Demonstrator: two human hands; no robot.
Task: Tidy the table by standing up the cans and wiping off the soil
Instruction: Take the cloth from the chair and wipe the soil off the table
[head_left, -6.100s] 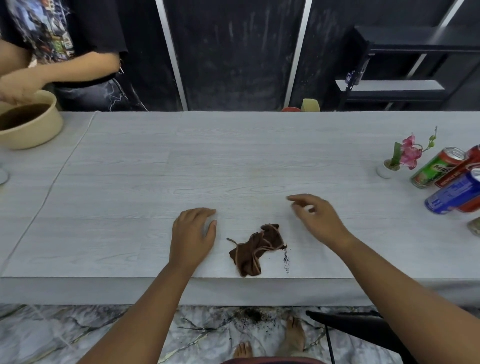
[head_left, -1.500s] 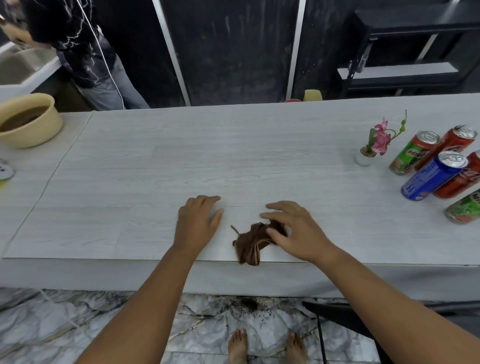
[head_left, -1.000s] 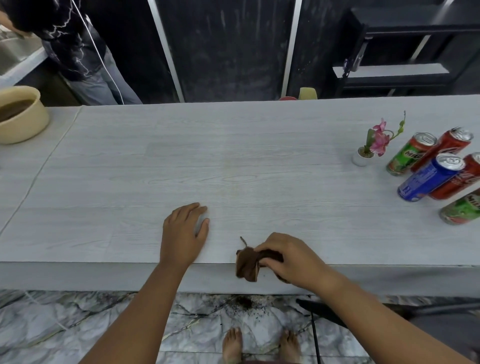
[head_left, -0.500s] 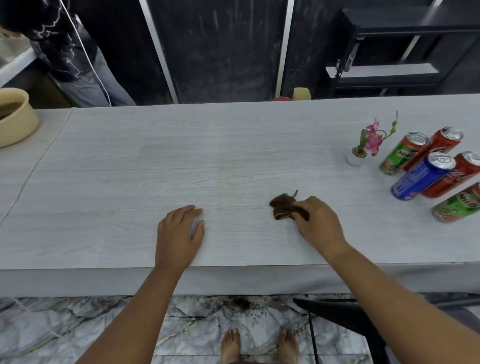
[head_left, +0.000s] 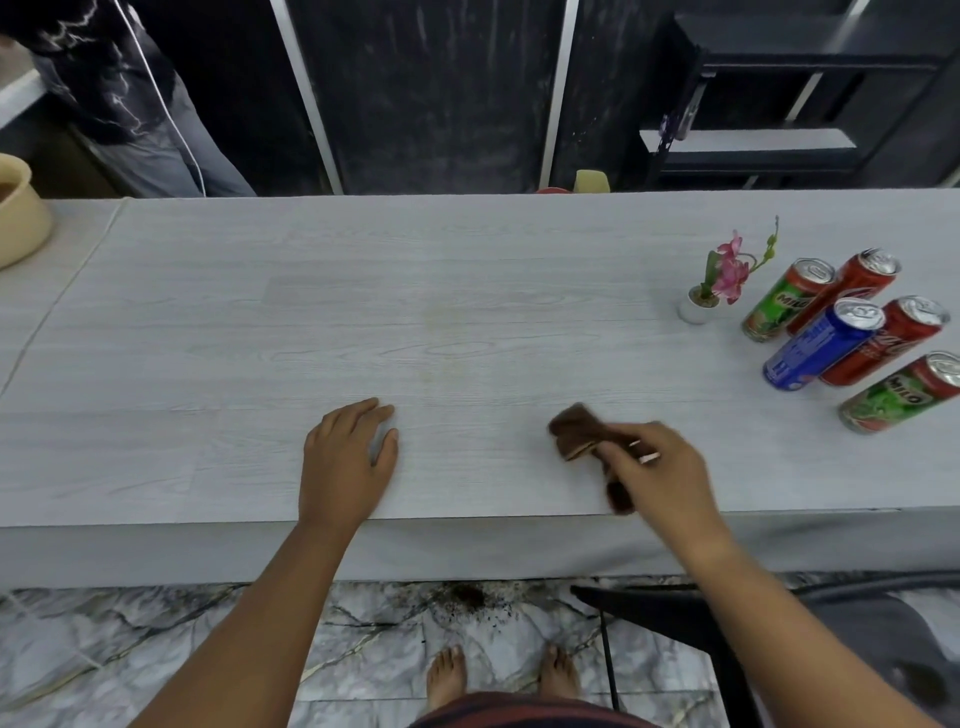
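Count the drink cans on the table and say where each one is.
5, all upright at the table's right end: green Milo can by the flower pot, red can behind it, blue can, red can, nearest Milo can. More may lie beyond the frame.

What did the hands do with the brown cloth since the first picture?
The right hand picked up the brown cloth, swept the soil off the near edge and now holds it further right on the table. The left hand stayed flat. The cans stayed upright.

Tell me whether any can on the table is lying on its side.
No: all five cans stand upright in a cluster beside the small flower pot, tops up.
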